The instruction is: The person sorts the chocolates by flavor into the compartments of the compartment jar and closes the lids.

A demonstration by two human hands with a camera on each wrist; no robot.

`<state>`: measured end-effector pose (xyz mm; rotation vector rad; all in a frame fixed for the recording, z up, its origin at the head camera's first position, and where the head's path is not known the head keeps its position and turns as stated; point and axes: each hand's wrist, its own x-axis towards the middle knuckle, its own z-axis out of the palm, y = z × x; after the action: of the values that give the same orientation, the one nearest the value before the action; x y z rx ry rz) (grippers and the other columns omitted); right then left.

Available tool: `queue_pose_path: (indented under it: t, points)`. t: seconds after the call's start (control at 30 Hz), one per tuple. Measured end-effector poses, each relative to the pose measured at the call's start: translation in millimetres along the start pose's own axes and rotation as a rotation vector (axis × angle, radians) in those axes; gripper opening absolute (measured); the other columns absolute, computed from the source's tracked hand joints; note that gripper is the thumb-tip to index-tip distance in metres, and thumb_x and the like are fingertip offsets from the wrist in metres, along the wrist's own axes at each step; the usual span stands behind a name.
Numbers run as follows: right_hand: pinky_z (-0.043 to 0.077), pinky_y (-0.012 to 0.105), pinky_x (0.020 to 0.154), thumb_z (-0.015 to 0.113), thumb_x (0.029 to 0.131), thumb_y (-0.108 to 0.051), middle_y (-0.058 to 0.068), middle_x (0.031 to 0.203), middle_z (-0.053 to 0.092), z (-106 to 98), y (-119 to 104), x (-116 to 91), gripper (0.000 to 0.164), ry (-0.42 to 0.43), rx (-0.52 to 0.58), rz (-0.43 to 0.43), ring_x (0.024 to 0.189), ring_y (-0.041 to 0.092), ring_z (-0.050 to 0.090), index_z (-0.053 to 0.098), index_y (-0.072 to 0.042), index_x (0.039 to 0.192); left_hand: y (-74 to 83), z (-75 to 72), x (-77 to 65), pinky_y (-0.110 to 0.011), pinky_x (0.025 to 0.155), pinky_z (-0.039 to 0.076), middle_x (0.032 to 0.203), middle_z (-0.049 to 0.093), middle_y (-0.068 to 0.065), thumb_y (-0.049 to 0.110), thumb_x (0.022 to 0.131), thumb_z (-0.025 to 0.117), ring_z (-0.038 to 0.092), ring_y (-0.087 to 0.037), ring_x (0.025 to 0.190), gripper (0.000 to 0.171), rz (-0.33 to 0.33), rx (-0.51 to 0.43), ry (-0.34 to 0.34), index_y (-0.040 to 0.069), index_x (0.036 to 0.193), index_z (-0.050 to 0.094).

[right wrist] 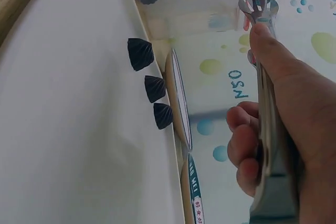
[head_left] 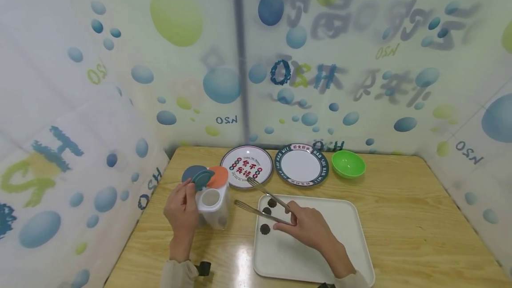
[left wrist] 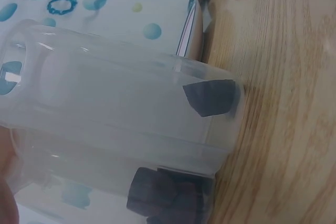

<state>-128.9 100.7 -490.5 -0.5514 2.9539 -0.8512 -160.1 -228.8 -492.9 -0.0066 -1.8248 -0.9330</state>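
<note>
My left hand [head_left: 181,210] pinches the teal lid [head_left: 202,180] of a translucent plastic canister [head_left: 219,220], holding it raised beside the round opening. An orange lid [head_left: 218,177] and a blue lid [head_left: 193,172] show behind it. Dark pieces [left wrist: 212,98] lie at the bottom of the canister in the left wrist view. My right hand [head_left: 312,229] grips metal tongs [head_left: 261,213], their arms spread and nothing between their tips. Below the tongs, three dark, fluted pieces [head_left: 265,229] lie along the left side of a white tray [head_left: 320,257].
Behind the tray stand a white plate with red lettering [head_left: 232,163], a plate with a dark patterned rim [head_left: 282,170] and a green bowl [head_left: 349,166]. A printed curtain [head_left: 188,79] borders the wooden table [head_left: 420,217] at the back and sides.
</note>
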Motion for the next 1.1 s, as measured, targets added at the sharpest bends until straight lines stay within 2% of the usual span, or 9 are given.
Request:
queue_pose_path:
  t: [0.13,0.37,0.63,0.83,1.1]
  points:
    - [0.033,0.02,0.051,0.065,0.08,-0.07,-0.017,0.062,0.047,2.1,10.6,-6.0,0.056,-0.013,-0.01,0.034,0.053,0.001,0.041,0.06,-0.02,0.103,-0.4,0.0,0.0,-0.01,0.077,0.043,0.096,0.076,-0.02,0.005,0.093,0.066,0.072,-0.037,0.091,0.021,-0.002,0.008,-0.007,-0.005,0.075,0.07]
    - [0.032,0.021,0.051,0.066,0.08,-0.069,-0.016,0.063,0.047,5.7,29.3,-23.4,0.05,-0.046,0.004,0.049,0.054,0.002,0.04,0.058,-0.022,0.095,-0.4,0.3,-0.7,-0.011,0.079,0.043,0.097,0.075,-0.02,0.006,0.093,0.067,0.071,-0.038,0.091,0.021,-0.005,0.012,-0.01,-0.005,0.075,0.07]
    - [0.03,0.02,0.05,0.067,0.079,-0.069,-0.019,0.062,0.044,9.9,47.5,-44.1,0.046,-0.022,-0.008,0.052,0.053,-0.001,0.037,0.057,-0.025,0.089,1.1,-0.8,0.8,-0.007,0.084,0.041,0.096,0.075,-0.02,0.005,0.093,0.066,0.071,-0.037,0.092,0.023,-0.007,0.001,-0.013,-0.005,0.072,0.068]
    - [0.029,0.02,0.05,0.071,0.076,-0.068,-0.019,0.059,0.042,11.1,54.5,-53.8,0.047,-0.027,-0.02,0.061,0.052,-0.001,0.036,0.057,-0.025,0.089,1.1,-1.7,0.8,-0.01,0.081,0.043,0.096,0.075,-0.02,0.006,0.093,0.065,0.072,-0.037,0.091,0.023,-0.01,0.006,-0.018,-0.006,0.074,0.069]
    - [0.029,0.021,0.05,0.072,0.074,-0.068,-0.018,0.058,0.044,11.5,58.8,-57.2,0.044,-0.095,-0.006,0.088,0.051,0.0,0.037,0.059,-0.029,0.089,1.7,-2.3,0.6,-0.011,0.073,0.041,0.097,0.076,-0.02,0.007,0.093,0.065,0.071,-0.037,0.09,0.021,-0.013,0.022,-0.022,-0.006,0.078,0.072]
